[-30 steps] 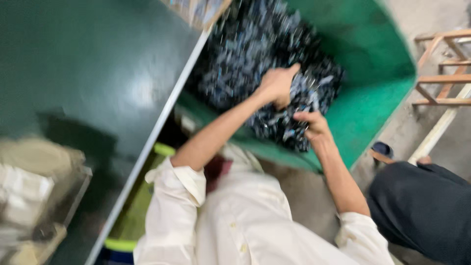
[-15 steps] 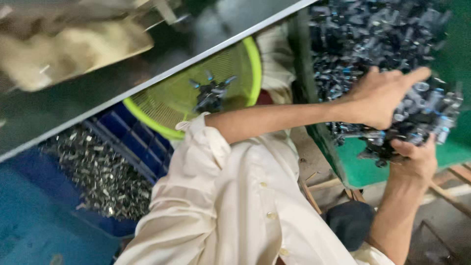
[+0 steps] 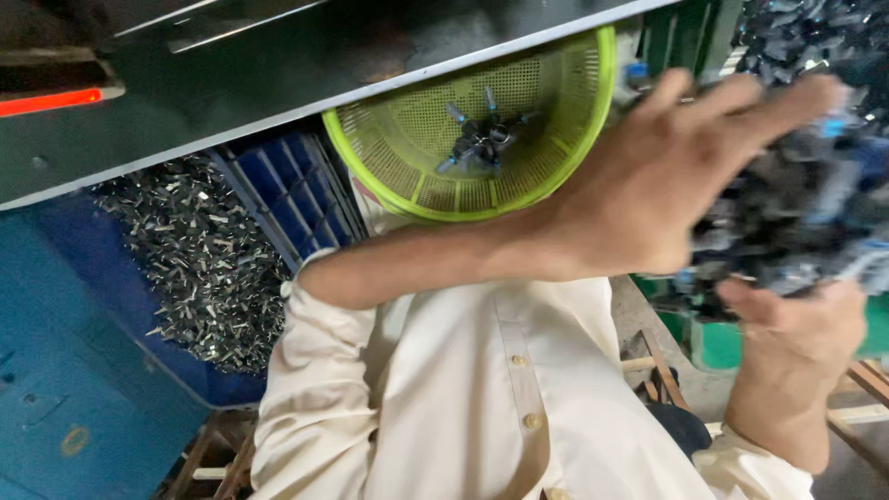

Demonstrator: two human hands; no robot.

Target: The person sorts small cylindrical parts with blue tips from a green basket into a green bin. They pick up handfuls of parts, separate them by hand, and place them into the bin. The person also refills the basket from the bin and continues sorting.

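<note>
1. Head view, right of the frame: both hands carry one blurred heap of small dark metal parts [image 3: 796, 199] between them.
2. Left hand [image 3: 681, 181]: centre right, fingers spread wide and pressed over the top and near side of the heap; the forearm runs left across the frame to a rolled cream sleeve [image 3: 319, 370].
3. Right hand [image 3: 801, 324]: lower right, cupped under the heap, palm up, thumb against its lower edge.
4. The heap sits at the right edge, held above the floor and in front of a green bin [image 3: 713, 338], whose wall shows below and behind the hands. More of the same dark parts lie in the upper right corner.
5. Upper centre: a yellow-green perforated basket [image 3: 556, 167], tucked just under the edge of the dark surface [image 3: 278, 65]. A small cluster of dark parts with bluish tips [image 3: 480, 139] lies in its bottom.
6. Left of centre: a blue crate [image 3: 278, 185] holds a spread of small shiny metal pieces [image 3: 199, 259]. It stands beside the basket.
7. Lower centre: the person's cream buttoned shirt fills the frame bottom; wooden slats [image 3: 870, 380] show at the lower right.
</note>
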